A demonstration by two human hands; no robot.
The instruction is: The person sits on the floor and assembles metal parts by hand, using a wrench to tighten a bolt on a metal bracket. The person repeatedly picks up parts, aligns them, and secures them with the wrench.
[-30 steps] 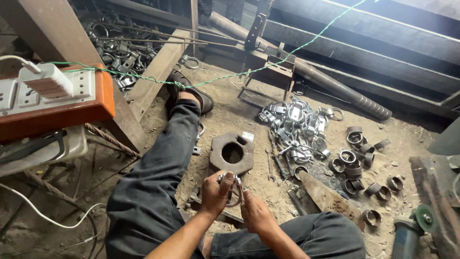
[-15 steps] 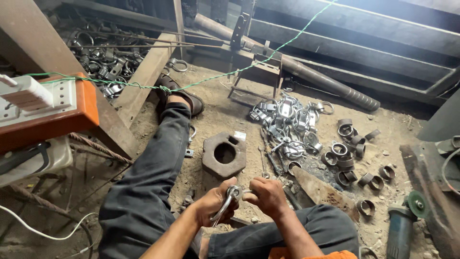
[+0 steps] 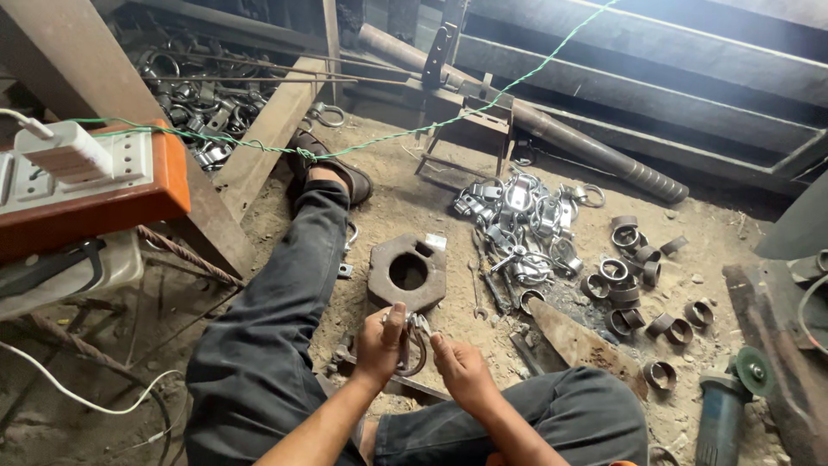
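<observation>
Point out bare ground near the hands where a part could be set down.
Bare dirt lies between the holed metal block and the pile of shiny clamps, and beyond the block toward the metal stand. It is crowded around the short rings and the rusty plate.

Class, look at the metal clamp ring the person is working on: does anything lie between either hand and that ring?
Nothing visible does. The left hand already grips the clamp ring at its top, and the right hand has its fingertips at the ring's right side. The heavy metal block lies just beyond, not between them.
</observation>
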